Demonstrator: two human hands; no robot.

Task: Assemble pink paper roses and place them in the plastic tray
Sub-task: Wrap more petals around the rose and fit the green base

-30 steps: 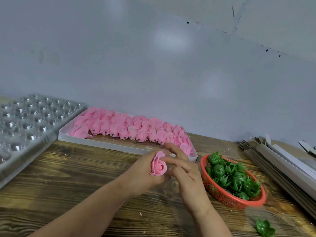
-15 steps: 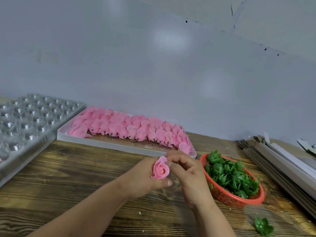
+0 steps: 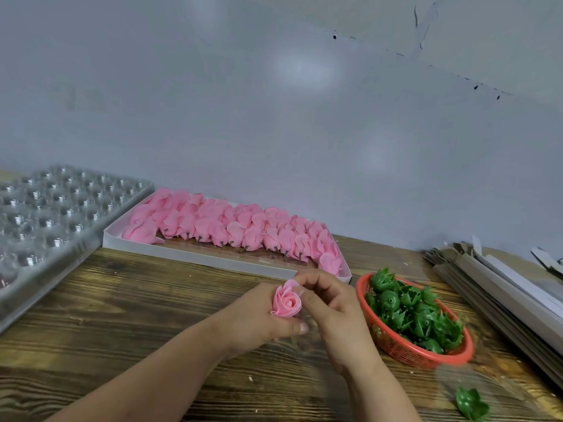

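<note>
Pink paper rose: gripped in left hand, outer petal pinched by right hand; risk—overpull tears petal.

Left hand grips pink rose (right hand pinching petal).

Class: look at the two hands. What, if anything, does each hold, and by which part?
The left hand grips the pink rose round its base. The right hand's fingers pinch an outer petal at the rose's top edge.
</note>
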